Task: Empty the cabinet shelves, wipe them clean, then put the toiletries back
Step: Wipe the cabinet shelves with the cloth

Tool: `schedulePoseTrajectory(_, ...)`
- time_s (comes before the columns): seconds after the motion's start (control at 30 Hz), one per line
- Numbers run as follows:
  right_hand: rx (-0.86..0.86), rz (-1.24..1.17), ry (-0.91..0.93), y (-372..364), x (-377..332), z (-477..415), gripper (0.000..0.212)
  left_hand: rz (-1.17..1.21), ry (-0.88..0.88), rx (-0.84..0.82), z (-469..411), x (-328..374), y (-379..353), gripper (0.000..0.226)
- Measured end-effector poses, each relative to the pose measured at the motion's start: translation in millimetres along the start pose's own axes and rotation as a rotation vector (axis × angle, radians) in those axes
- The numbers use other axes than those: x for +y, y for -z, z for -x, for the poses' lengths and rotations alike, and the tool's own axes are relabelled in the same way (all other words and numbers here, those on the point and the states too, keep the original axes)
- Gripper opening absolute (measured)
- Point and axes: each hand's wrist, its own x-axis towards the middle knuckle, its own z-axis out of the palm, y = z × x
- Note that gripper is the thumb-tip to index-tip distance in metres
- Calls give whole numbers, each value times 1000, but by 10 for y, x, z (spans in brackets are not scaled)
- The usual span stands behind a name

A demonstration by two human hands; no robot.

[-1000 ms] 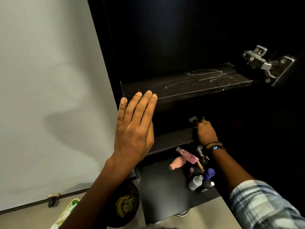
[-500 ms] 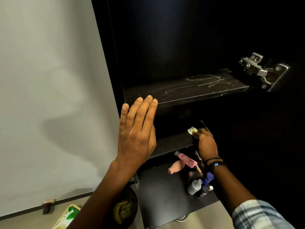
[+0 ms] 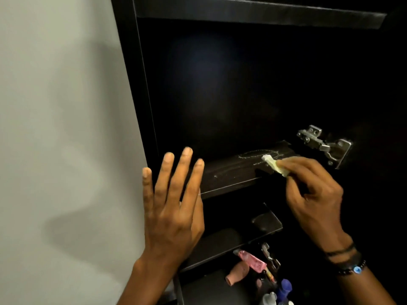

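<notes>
Black cabinet (image 3: 198,95) is standing open against a grey wall (image 3: 55,128), its upper compartment bare, presumably emptied so the boards can be wiped; upper shelf (image 3: 231,172) is carrying a looping pale streak of residue near its right end, so it is likely the one being cleaned; lower shelf (image 3: 267,223) is sitting below and nearer, also bare; left hand (image 3: 174,212) is pressing flat against the cabinet's left edge, fingers (image 3: 186,164) spread wide and holding nothing, probably bracing the body for the reach; right hand (image 3: 315,194) is reaching in over the upper shelf's right end, fingers pinching a folded pale-yellow wipe (image 3: 274,165) with its tip touching the streak, held small for pressure on the mark; toiletries (image 3: 257,274) are lying clustered on a dark surface at near right, below the shelves, parked out of the way until the boards are clean; metal hinge (image 3: 323,144) is sitting far right, just beside the wiping hand.
</notes>
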Motion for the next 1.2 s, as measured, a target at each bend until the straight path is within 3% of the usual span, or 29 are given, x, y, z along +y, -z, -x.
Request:
schedulePoseTrajectory(0.13, -72, 95, -47, 6, 90, -259, 28, -134, -38, -5, -286, -88, -31, 51)
schedulePoseTrajectory(0.3, -601, 280, -245, -26, 107, -372, 29, -340, -177, -129, -177, -178, -202, 51)
schedulePoseTrajectory(0.53, -751, 426, -296, -195, 228, -614, 32, -265, -131, 147, -89, -162, -312, 75)
schedulePoseTrajectory(0.7, -803, 210, -133, -414, -201, -503, 38, -120, -41, 255, -61, -159, -337, 86)
schedulePoseTrajectory(0.87, -896, 51, 156, -337, -862, -171, 47, 77, 9, 336, -42, -172, -328, 84)
schedulePoseTrajectory(0.97, -897, 46, 32, -261, -634, -305, 43, 256, 95, 363, -16, -209, -340, 93)
schedulePoseTrajectory(1.13, -833, 393, -398, -105, 272, -766, 36, 473, 192, 239, 10, -221, -342, 79)
schedulePoseTrajectory(1.2, -862, 427, -414, -141, 302, -799, 36, 487, 235, 225, 15, -206, -347, 77)
